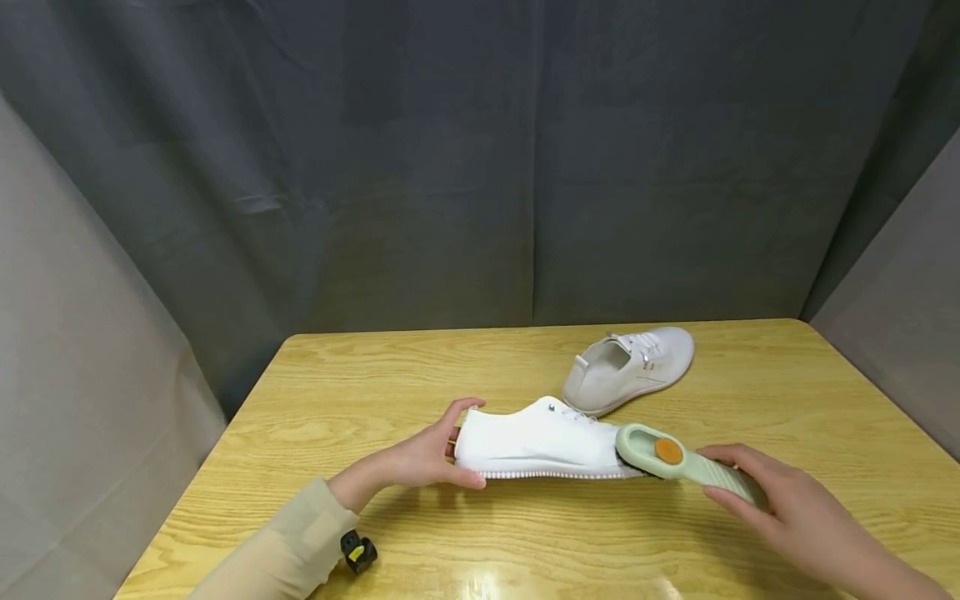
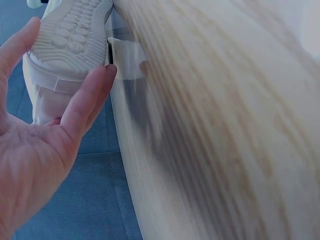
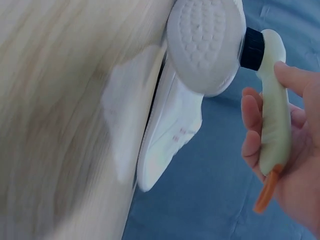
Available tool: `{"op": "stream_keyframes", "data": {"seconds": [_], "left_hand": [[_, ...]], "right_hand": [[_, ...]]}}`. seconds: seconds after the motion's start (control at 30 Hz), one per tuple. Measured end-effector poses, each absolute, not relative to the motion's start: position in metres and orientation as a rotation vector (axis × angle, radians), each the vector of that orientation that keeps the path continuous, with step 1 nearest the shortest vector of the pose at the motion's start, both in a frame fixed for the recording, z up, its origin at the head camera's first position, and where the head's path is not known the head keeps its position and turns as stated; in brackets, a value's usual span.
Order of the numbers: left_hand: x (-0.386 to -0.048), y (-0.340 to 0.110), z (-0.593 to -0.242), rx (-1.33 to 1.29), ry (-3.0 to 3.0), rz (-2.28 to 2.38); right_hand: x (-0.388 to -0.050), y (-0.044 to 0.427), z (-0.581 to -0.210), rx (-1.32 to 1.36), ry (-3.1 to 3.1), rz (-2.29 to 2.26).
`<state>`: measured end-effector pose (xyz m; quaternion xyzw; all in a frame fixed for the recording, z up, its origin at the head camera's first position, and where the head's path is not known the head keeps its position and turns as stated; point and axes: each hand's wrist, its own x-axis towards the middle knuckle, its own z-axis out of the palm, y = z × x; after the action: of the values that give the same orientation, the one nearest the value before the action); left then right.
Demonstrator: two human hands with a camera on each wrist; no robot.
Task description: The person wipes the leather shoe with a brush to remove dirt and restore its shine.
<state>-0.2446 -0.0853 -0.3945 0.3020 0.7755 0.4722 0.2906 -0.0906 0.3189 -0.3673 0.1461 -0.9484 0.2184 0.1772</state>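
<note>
A white shoe is held by its heel in my left hand, thumb low and fingers round the back. The left wrist view shows its ridged sole between thumb and fingers of the left hand. My right hand grips the handle of a pale green brush with an orange button, its head against the toe. In the right wrist view, dark bristles touch the toe end beside the sole, and the right hand wraps the handle.
A second white shoe rests on the wooden table behind the held one, toe to the right. Under the left sleeve is a small black object with a yellow mark. A dark curtain hangs behind the table.
</note>
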Motion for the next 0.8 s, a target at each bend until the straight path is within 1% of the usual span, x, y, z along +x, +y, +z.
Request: {"op": "stream_keyframes", "data": {"seconds": [0.2,0.37,0.5,0.8], "left_hand": [[-0.246,-0.083,-0.395,0.802,2.088,1.252],[-0.245,-0.083,-0.396,0.817,2.089,1.257],[-0.246,-0.084,-0.399,0.834,2.091,1.269],[-0.251,-0.091,-0.398,0.853,2.171,1.283]], "right_hand": [[-0.093,0.348,-0.373,0.264,-2.809,0.722],[-0.095,0.367,-0.380,0.157,-2.857,0.704],[-0.100,0.365,-0.376,0.184,-2.828,0.686],[-0.116,0.341,-0.358,0.343,-2.733,0.644]]}}
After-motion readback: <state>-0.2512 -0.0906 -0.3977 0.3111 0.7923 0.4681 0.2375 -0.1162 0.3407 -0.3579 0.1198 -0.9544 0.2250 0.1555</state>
